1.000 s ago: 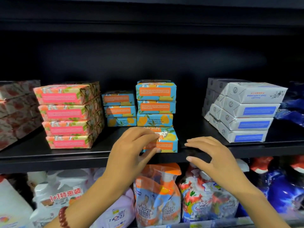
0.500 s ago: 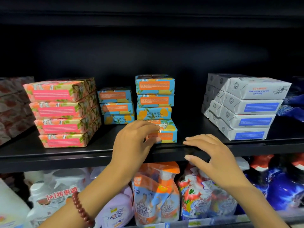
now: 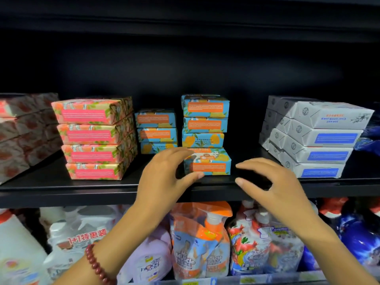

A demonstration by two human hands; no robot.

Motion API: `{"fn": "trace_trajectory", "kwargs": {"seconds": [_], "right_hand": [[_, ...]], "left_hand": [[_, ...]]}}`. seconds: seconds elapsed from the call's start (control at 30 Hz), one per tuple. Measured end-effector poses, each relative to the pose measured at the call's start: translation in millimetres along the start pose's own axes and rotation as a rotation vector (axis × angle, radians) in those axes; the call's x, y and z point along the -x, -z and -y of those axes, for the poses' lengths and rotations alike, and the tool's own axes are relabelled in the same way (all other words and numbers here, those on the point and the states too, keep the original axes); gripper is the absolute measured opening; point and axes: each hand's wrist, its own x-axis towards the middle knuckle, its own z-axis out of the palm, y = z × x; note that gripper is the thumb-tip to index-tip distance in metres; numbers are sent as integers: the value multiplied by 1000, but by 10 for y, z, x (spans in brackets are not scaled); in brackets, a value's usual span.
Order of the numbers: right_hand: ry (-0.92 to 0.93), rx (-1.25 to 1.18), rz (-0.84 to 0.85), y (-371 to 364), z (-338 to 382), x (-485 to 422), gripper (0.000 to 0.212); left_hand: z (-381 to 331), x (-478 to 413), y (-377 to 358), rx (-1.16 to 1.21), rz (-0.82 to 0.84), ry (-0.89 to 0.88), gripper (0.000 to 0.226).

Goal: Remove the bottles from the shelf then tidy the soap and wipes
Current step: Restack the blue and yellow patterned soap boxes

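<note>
A black shelf (image 3: 61,185) carries stacks of wrapped soap. A blue and orange soap box (image 3: 208,164) lies alone at the front edge, ahead of a stack of the same boxes (image 3: 205,120). My left hand (image 3: 164,177) grips that box at its left end, fingers over the top and thumb under the front edge. Just right of the box my right hand (image 3: 267,182) hovers with spread, curved fingers and holds nothing. A shorter blue stack (image 3: 156,130) stands to the left.
Pink soap stacks (image 3: 92,138) and pale red-printed packs (image 3: 22,128) fill the left of the shelf. Grey-white boxes (image 3: 316,138) are piled at the right. Pump bottles and refill pouches (image 3: 201,241) crowd the shelf below.
Both hands keep nearly the same place against the front soap box. Only the view has drifted slightly.
</note>
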Motion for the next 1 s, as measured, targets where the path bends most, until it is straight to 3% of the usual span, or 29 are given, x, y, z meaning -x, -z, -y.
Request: {"fn": "trace_trajectory", "kwargs": {"seconds": [0.13, 0.33, 0.47, 0.53, 0.67, 1.0], "right_hand": [[143, -109, -57, -185, 458, -277, 26], [298, -59, 78, -740, 964, -961, 36], [202, 167, 210, -1065, 1034, -1355, 44], [155, 379, 238, -1173, 1038, -1463, 35], [174, 610, 136, -1296, 1031, -1502, 24], [279, 661, -58, -1317, 1065, -1467, 38]], "left_hand": [[250, 196, 299, -5, 14, 103, 62], [507, 382, 580, -5, 147, 162, 70], [531, 422, 603, -45, 161, 147, 47], [543, 421, 604, -41, 141, 149, 43], [555, 437, 595, -41, 127, 134, 43], [587, 462, 570, -49, 123, 84, 47]]}}
